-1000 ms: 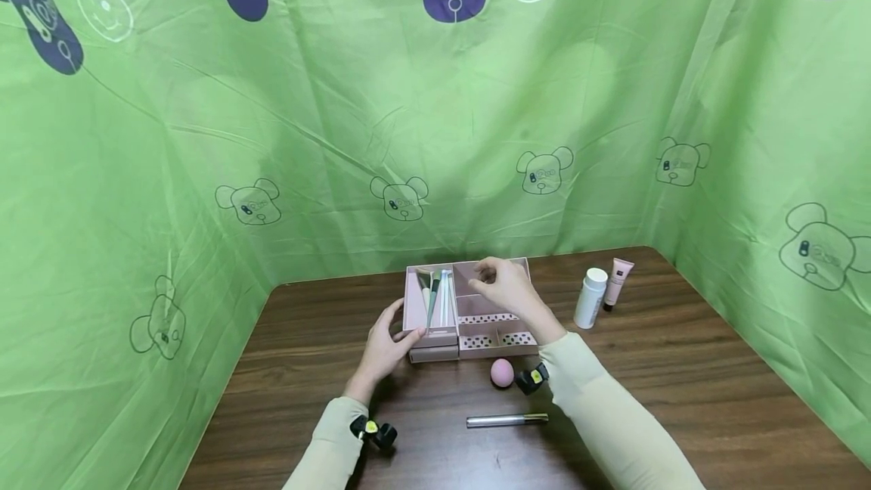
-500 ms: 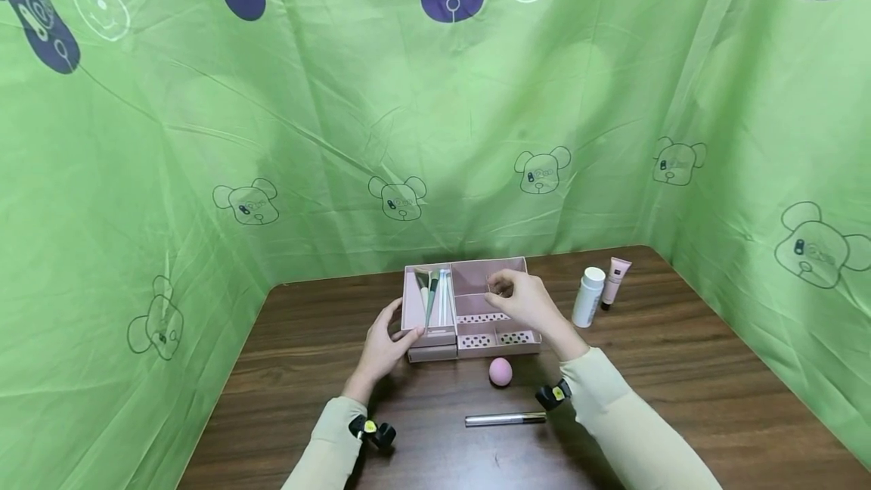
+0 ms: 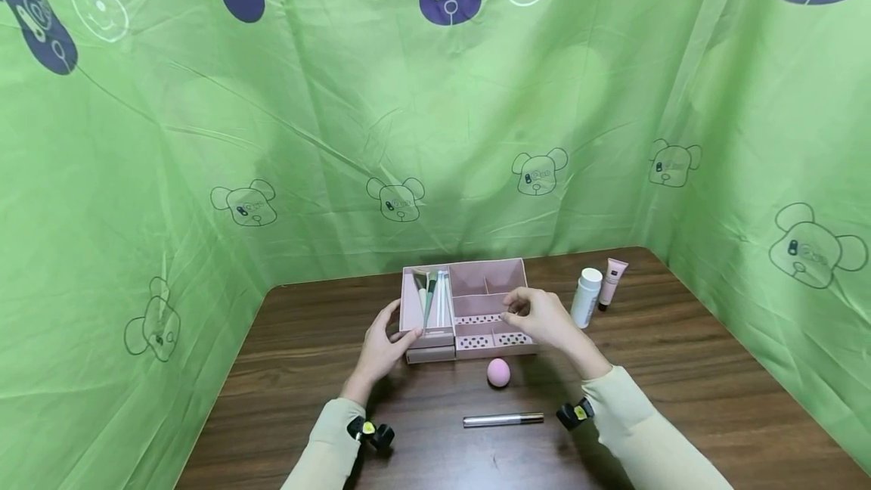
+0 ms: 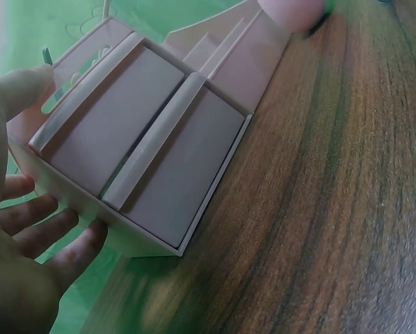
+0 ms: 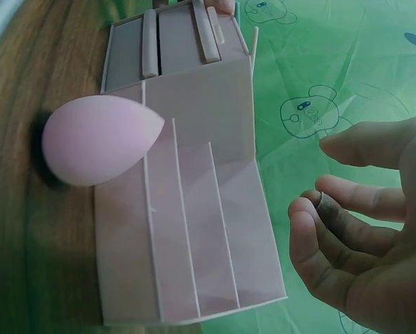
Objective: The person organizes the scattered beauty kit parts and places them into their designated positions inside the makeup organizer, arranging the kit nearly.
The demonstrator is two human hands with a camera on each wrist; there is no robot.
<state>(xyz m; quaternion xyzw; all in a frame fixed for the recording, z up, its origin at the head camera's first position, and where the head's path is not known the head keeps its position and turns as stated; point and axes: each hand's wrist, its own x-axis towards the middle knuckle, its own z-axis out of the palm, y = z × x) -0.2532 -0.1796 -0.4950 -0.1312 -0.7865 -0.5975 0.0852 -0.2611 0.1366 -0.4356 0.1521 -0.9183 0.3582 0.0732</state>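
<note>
A pink desktop makeup organizer (image 3: 476, 269) stands at the back of the table. Its left section has two drawers at the front, and makeup brushes (image 3: 429, 299) and white sticks lie in its top tray. My left hand (image 3: 378, 346) touches this section's left side, thumb at the front top edge and fingers spread along the wall in the left wrist view. Over the right-hand compartments hovers my right hand (image 3: 540, 317); the right wrist view shows its fingers loosely bent with nothing between them. A pink makeup sponge (image 3: 498, 373) sits just in front of the organizer.
A slim silver tube (image 3: 503, 420) lies nearer the front of the wooden table (image 3: 292, 369). Right of the organizer stand a white bottle (image 3: 585, 299) and a pink squeeze tube (image 3: 612, 283). A green printed curtain (image 3: 435, 112) surrounds the table's back and sides.
My right hand has moved right and toward me, from the organizer's back compartments to its front right ones. The left hand stays at the organizer's left side.
</note>
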